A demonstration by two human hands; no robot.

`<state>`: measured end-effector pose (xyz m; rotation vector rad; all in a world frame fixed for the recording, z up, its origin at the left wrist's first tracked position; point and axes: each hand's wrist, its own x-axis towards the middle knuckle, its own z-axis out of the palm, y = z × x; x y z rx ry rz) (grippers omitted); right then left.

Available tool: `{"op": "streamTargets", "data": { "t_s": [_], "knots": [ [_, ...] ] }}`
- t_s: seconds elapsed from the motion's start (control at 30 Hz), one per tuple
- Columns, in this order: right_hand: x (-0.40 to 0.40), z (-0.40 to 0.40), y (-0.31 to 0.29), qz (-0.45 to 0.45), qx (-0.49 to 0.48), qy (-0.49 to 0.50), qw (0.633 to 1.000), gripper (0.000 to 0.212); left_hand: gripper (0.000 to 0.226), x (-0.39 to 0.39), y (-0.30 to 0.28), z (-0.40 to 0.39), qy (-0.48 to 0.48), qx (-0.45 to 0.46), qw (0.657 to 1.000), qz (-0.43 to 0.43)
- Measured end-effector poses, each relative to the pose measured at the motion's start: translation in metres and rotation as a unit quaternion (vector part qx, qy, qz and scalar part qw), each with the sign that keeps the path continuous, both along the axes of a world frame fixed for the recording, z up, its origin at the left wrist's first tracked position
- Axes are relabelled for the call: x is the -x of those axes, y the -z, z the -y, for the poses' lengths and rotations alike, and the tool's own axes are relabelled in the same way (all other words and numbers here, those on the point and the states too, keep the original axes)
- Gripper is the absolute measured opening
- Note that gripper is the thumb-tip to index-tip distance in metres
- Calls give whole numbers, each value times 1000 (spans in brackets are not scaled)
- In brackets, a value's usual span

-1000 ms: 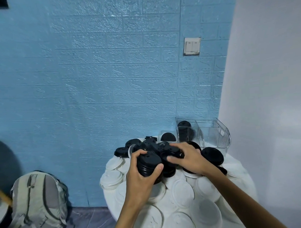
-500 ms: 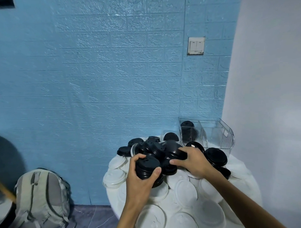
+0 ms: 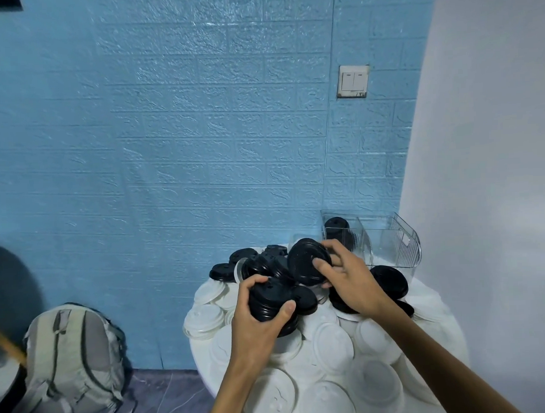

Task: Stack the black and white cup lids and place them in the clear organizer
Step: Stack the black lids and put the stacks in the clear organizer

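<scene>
**Both hands on black lids above the pile**

Your left hand (image 3: 257, 324) grips a short stack of black lids (image 3: 270, 300), thumb on the near side and fingers curled over the far edge, holding it just above the heap in the middle of the round white table (image 3: 206, 367). Your right hand (image 3: 352, 284) pinches a single black lid (image 3: 307, 263), thumb pressed on its face and fingers wrapped round the rim behind; the lid stands tilted almost on edge, just above and to the right of the stack, and you cannot tell from this view whether the two touch.

More loose black lids (image 3: 245, 256) lie jumbled behind and beside your hands, and one large black lid (image 3: 391, 282) sits to the right of your right wrist. White lids (image 3: 331, 343) cover most of the table nearer to you, overlapping each other, with a few piled at the left edge.

The clear organizer (image 3: 405, 248) stands at the far right of the table against the wall. Its left compartment holds a stack of black lids (image 3: 337, 227); the right compartment shows only its clear walls.

A grey backpack (image 3: 76, 364) leans on the floor at the foot of the blue brick-patterned wall (image 3: 200, 131), well left of the table, and a light switch (image 3: 353, 81) is mounted on the wall above the organizer.
</scene>
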<state>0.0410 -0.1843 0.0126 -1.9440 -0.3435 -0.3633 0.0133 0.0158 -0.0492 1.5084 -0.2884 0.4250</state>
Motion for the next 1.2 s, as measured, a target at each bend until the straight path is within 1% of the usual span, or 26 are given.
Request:
{"op": "streamTargets", "data": {
  "t_s": [0.03, 0.1, 0.13, 0.17, 0.23, 0.3, 0.37, 0.4, 0.43, 0.53, 0.63, 0.7, 0.8, 0.87, 0.97, 1.07, 1.13, 1.2],
  "knots": [
    [3, -4, -5, -13, -63, -20, 998, 22, 54, 1, -1, 1, 3, -1, 1000, 3],
    [7, -13, -15, -65, -183, -38, 980, 22, 57, 3, -3, 2, 7, -5, 1000, 8],
    [8, -18, -18, -101, -217, -44, 970, 21, 59, 4, -5, 3, 6, -11, 1000, 11],
    [8, -21, -19, -133, -218, -48, 966, 19, 62, 7, -7, 4, 4, -17, 1000, 16],
    [6, -28, -16, -173, -128, -39, 976, 22, 73, 10, -13, 8, 3, -29, 999, 31],
    [3, -35, -12, -196, -45, -35, 979, 32, 84, 13, -18, 11, 9, -35, 998, 45],
    [4, -39, -10, -203, -26, -56, 977, 46, 90, 14, -21, 11, 15, -42, 998, 53],
    [5, -39, -9, -198, -24, -67, 978, 48, 91, 13, -20, 10, 15, -48, 997, 56],
    [7, -39, -10, -192, -23, -77, 978, 45, 90, 12, -19, 8, 14, -54, 997, 57],
    [11, -40, -11, -190, -47, -98, 976, 30, 90, 11, -16, 6, 15, -66, 996, 56],
    [14, -43, -9, -187, -65, -112, 974, 30, 89, 11, -15, 7, 22, -54, 997, 43],
    [15, -47, -5, -190, -83, -102, 973, 31, 83, 12, -16, 10, 19, -43, 998, 38],
    [15, -51, 0, -224, -177, -111, 952, 27, 76, 13, -17, 13, 9, -32, 999, 42],
    [17, -51, -1, -230, -212, -112, 943, 23, 77, 14, -19, 16, 7, -22, 999, 49],
    [18, -52, -3, -232, -244, -102, 936, 29, 79, 15, -20, 19, 23, 3, 999, 42],
    [18, -52, -4, -244, -290, -80, 922, 44, 71, 14, -19, 21, 25, 27, 999, 31],
    [18, -53, -3, -264, -335, -67, 902, 58, 66, 13, -18, 23, 6, 39, 999, 37],
    [20, -57, -1, -306, -371, -63, 874, 66, 64, 14, -19, 26, -18, 51, 997, 46]
  ]
}}
